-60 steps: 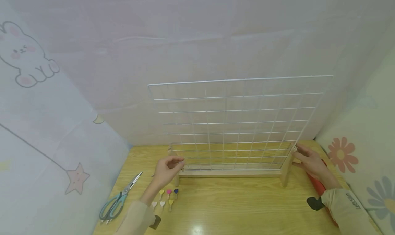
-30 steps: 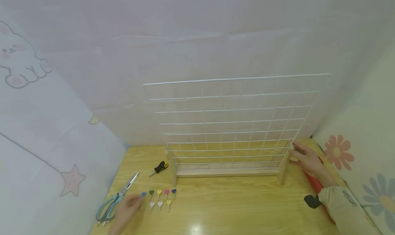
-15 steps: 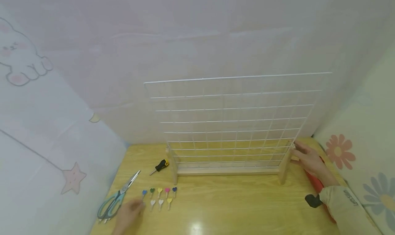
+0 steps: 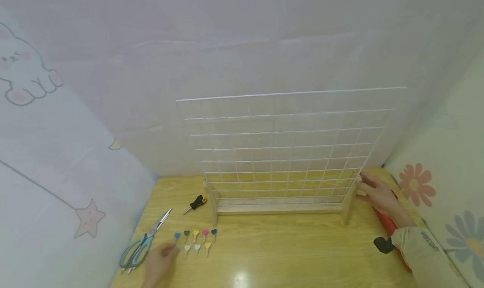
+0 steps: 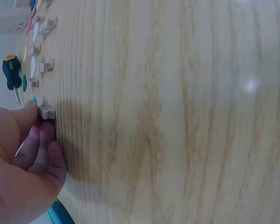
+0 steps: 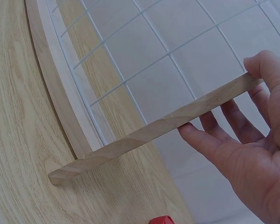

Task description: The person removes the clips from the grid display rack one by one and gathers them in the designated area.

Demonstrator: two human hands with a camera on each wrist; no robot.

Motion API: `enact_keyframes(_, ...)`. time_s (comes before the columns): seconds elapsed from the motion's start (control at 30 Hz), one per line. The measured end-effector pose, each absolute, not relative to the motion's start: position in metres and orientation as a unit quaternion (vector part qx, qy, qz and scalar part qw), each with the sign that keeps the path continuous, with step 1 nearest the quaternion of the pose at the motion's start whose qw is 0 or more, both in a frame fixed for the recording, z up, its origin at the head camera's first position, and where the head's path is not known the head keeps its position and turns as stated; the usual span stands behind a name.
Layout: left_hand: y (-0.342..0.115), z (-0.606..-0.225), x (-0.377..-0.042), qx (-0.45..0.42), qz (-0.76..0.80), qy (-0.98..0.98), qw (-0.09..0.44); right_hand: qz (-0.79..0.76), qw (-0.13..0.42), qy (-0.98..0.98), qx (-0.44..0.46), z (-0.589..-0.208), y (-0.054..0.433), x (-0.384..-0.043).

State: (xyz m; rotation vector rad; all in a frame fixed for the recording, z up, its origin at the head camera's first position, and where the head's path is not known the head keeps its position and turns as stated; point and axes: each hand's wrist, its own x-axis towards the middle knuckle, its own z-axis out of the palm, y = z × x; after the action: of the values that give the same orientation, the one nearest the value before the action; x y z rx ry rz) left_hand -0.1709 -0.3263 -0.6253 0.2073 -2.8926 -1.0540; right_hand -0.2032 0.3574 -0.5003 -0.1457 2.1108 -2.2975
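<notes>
At the lower left in the head view, my left hand [image 4: 159, 260] is at the end of the rows of heart clips, its thumb and fingertip pinching a small wooden clip [image 5: 47, 113] low at the table. A pale bluish bit shows at those fingertips. Close by lie clips with a blue heart [image 4: 177, 236], a white heart [image 4: 187, 248] and other colours. My right hand [image 4: 382, 195] grips the right wooden upright [image 6: 172, 119] of a stand, thumb on one side and fingers on the other. A white wire grid [image 4: 272, 95] rises from that stand's crossbar [image 4: 280, 211].
Teal-handled scissors [image 4: 140, 250] lie left of my left hand. A black and yellow screwdriver [image 4: 196, 202] is beside the stand's left upright. Under my right forearm is a red object [image 4: 386, 223], partly hidden. A printed cloth wall [image 4: 242, 61] stands behind the table [image 4: 287, 254].
My left hand has left the stand's left upright and moved down-left to the clips, uncovering the screwdriver and more hearts. My right hand stays on the right upright.
</notes>
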Motion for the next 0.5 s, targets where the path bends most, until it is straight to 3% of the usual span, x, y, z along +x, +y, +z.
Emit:
enact_keyframes(0.13,-0.324,-0.623,-0.169,0.088,-0.345,-0.933,0.041,-0.748,0.008,0.661,-0.059,-0.502,0.357,-0.203)
enact_keyframes(0.27,-0.313,-0.612,-0.167,0.115,-0.348,-0.926,0.088,-0.755,0.010,0.653,-0.061,-0.503,0.356,-0.203)
enact_keyframes(0.4,-0.290,-0.592,-0.176,0.082,-0.355,-0.919,0.148,-0.735,0.002,0.676,-0.052,-0.505,0.356,-0.199)
enact_keyframes(0.5,-0.268,-0.568,-0.183,0.036,-0.376,-0.913,0.152,-0.669,-0.009,0.742,-0.032,-0.504,0.354,-0.193)
